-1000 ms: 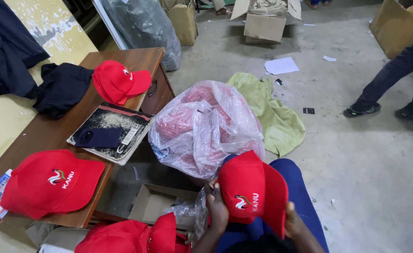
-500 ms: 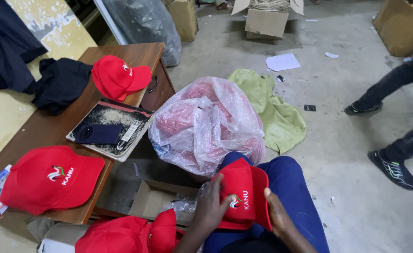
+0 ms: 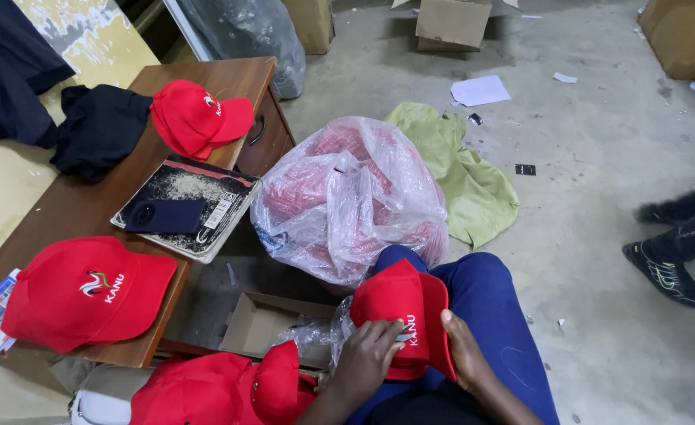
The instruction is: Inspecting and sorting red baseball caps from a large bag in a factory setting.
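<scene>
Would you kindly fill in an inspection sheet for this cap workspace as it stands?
Surface: wooden desk at the left, concrete floor elsewhere.
Job's things: red cap on the lap, plastic wrap beside it.
Clutter: two red caps on the desk, book, dark cloth, bag of red goods, green cloth, open box.
Grippers: left hand and right hand both grip the cap.
Cables: nothing seen.
Surroundings: cardboard boxes, another person's shoe.

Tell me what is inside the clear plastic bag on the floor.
The clear plastic bag holds red fabric items, probably more red caps; the crinkled plastic blurs them, so their number and exact kind cannot be told.
</scene>
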